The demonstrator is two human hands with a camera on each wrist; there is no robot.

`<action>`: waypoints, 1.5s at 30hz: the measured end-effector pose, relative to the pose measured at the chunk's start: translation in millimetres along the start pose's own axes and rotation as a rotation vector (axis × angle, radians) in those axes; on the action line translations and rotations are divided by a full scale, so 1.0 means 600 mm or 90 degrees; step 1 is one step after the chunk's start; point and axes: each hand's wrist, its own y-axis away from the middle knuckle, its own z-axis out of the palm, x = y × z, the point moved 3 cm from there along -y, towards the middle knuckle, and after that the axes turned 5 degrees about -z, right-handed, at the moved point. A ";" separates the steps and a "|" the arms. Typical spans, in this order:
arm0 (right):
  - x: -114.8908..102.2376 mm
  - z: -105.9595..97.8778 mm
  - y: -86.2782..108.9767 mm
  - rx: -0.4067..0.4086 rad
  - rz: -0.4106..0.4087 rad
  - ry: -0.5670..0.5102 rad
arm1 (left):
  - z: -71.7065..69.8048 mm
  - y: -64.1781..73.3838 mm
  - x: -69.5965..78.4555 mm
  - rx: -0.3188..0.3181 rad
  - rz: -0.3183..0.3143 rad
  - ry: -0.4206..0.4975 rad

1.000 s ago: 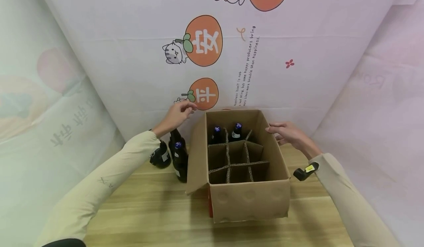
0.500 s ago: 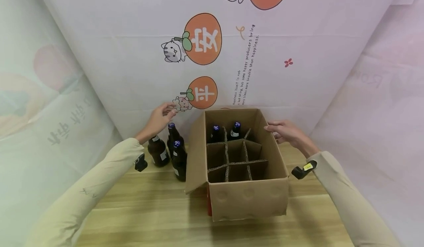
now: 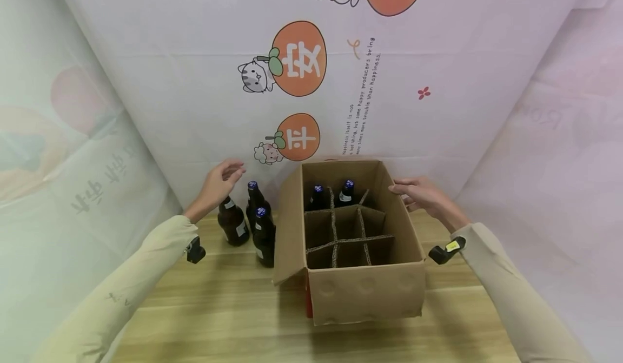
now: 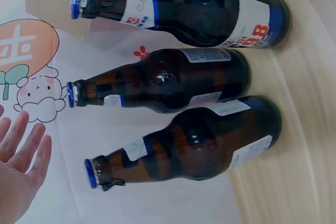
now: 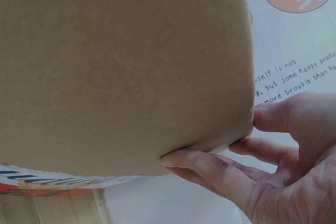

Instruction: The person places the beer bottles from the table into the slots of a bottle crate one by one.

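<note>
An open cardboard box stands on the table, with a corrugated divider inside. Two blue-capped bottles occupy its back row, one at the left and one beside it. My right hand holds the box's right flap near its far corner, thumb and fingers pinching the cardboard. Left of the box, three dark brown beer bottles stand upright: a front one, a rear one and a leftmost one. Above the leftmost bottle, my left hand hovers with loose fingers, touching nothing.
The box's left flap slants outward next to the bottles, and its front flap hangs down. A printed white cloth wall rises close behind the box. More white cloth encloses both sides. The wooden table extends toward me.
My left hand has moved left and slightly down, away from the box, uncovering the standing bottles. My right hand and the box have stayed put.
</note>
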 end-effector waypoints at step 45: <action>0.006 0.005 0.005 0.038 -0.015 0.024 | 0.016 0.077 -0.178 0.105 -0.096 0.092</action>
